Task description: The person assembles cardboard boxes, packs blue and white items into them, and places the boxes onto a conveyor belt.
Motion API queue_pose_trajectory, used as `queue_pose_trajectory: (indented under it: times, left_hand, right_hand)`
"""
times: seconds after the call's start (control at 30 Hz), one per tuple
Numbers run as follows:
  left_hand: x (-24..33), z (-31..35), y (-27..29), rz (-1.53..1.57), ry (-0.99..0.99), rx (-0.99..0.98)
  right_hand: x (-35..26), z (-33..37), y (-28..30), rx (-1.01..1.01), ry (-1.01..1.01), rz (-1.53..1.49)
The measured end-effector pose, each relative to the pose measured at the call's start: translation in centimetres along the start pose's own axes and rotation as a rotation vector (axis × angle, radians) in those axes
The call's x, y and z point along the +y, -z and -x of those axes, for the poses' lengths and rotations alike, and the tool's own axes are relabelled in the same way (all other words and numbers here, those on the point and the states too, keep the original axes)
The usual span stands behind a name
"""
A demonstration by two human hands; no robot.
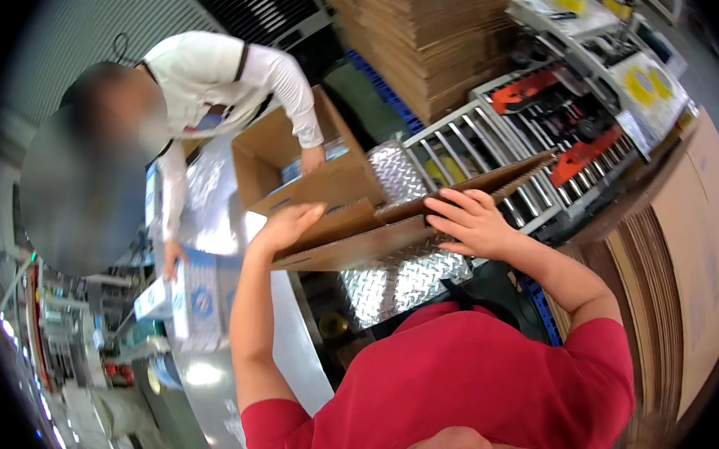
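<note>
A partly folded brown cardboard box is in front of me, its long side running from lower left to upper right. My left hand is closed on its near left end, thumb lying over the upper edge. My right hand grips the right part of the long side, fingers stretched across the edge; its palm side is hidden. Just beyond, an open cardboard box has blue-and-white packs inside. A co-worker's hand reaches into it.
The co-worker's other hand touches blue-and-white cartons on the metal table. A roller conveyor with a tape machine stands at the far right. Stacked flat cardboard fills the right side; another stack stands behind.
</note>
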State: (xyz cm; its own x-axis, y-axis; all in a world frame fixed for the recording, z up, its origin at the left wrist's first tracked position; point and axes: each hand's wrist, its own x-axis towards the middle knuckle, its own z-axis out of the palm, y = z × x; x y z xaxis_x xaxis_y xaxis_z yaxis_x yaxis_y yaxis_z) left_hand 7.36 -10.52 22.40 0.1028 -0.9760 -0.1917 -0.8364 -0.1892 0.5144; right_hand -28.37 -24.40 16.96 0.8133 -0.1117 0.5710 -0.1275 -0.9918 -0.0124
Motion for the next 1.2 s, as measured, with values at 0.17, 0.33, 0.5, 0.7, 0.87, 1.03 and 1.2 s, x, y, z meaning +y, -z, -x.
queue_pose_trajectory:
  times: [0.17,0.33,0.5,0.7,0.87,1.03,1.2]
  left_hand:
    - [5.3,4.4,-2.1,-0.425,-0.263,0.236]
    - [-1.0,10.5,1.6,-0.531,0.281,0.223]
    - [-4.8,14.6,3.3,-0.207,0.479,0.275]
    - [2.2,13.3,-2.0,0.295,0.238,-0.626]
    - [-5.5,18.7,-0.4,0.406,0.178,-0.182]
    - [-11.2,10.8,-6.2,-0.061,0.349,0.652]
    - [-12.7,6.4,-10.3,1.270,0.464,0.853]
  right_hand:
    - [2.1,-0.8,0.1,0.050,-0.078,-0.225]
    - [1.5,-4.5,0.8,0.012,0.247,-0.552]
    - [-2.4,-10.0,-1.0,-0.256,0.609,-1.104]
    - [-11.5,-13.9,-13.1,-0.341,0.611,-0.587]
    - [-10.1,-15.9,-16.6,-0.491,0.625,-0.521]
    - [-1.0,-26.3,-6.9,-0.298,-0.194,-0.181]
    - [-1.9,-11.3,-10.7,-0.587,-0.232,-0.118]
